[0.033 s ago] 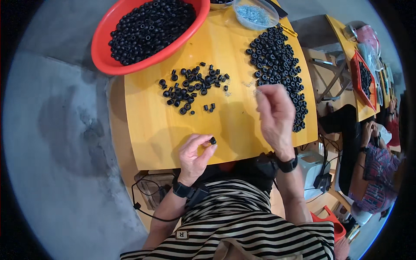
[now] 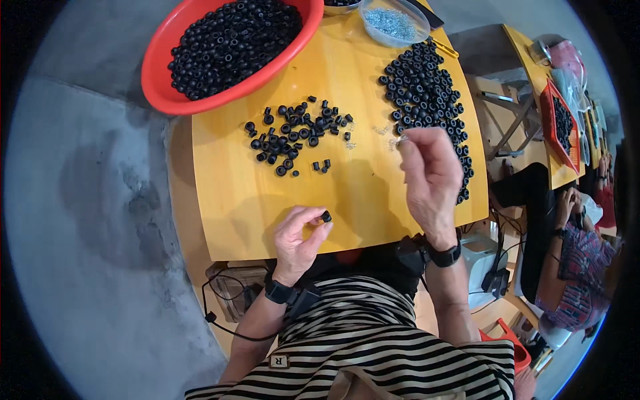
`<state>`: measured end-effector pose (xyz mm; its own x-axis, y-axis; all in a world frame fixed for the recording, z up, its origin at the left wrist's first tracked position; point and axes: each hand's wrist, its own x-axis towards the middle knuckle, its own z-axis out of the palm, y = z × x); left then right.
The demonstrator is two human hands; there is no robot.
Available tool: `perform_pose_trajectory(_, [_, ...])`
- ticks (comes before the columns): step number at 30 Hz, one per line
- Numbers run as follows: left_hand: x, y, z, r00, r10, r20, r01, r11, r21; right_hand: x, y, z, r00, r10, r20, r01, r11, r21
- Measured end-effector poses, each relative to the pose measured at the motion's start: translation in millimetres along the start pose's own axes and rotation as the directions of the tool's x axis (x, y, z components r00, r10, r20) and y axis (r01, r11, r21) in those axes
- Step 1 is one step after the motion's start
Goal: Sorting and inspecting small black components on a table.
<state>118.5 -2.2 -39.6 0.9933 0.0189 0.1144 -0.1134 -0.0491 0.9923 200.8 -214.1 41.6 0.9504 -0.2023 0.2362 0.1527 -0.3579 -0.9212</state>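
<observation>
Near the front edge of the table, my left hand (image 2: 299, 241) pinches a small black cylindrical plastic piece (image 2: 326, 217) between thumb and fingertip. My right hand (image 2: 432, 177) is raised farther right, its thumb and forefinger closed on a tiny silvery metal piece (image 2: 402, 139), too small to make out fully. Just beside those fingertips, a few loose silvery metal bits (image 2: 382, 130) lie on the tabletop. A loose pile of black plastic pieces (image 2: 293, 133) spreads beyond my left hand. Many black ring-shaped pieces (image 2: 427, 93) stand close together along the right side, partly hidden by my right hand.
A red basin (image 2: 157, 83) full of black pieces stands at the far left of the yellow table (image 2: 267, 220). A clear bowl (image 2: 417, 33) of silvery bits is at the back, near a yellow-handled tool (image 2: 445, 48). People sit at another table (image 2: 559, 175) on the right.
My right hand has shifted slightly to the right, its fingertips still together. My left hand has barely moved and keeps hold of the black plastic piece.
</observation>
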Motion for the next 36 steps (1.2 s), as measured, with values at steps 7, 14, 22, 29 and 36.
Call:
perform_pose_trajectory(7, [0, 3, 1, 1.0, -0.019, -0.025, 0.019, 1.0, 0.013, -4, 32, 3, 0.978, -0.109, 0.176, 0.149, 0.959, -0.239])
perform_pose_trajectory(14, [0, 0, 0, 1.0, -0.008, -0.005, 0.008, 1.0, -0.005, -30, 45, 1, 0.991, -0.012, 0.131, 0.04, 0.975, -0.218])
perform_pose_trajectory(22, [-2, 0, 0, 1.0, -0.024, -0.01, 0.023, 1.0, -0.005, -36, 54, 5, 0.997, 0.038, 0.068, -0.025, 0.982, -0.186])
perform_pose_trajectory(29, [-1, 0, 0, 1.0, -0.013, 0.001, 0.013, 1.0, 0.004, -41, 54, -5, 0.927, 0.371, 0.055, -0.372, 0.889, 0.266])
perform_pose_trajectory(36, [0, 2, 0, 1.0, -0.011, 0.01, 0.012, 1.0, -0.006, -56, 59, -11, 0.977, 0.205, 0.064, -0.202, 0.978, -0.054])
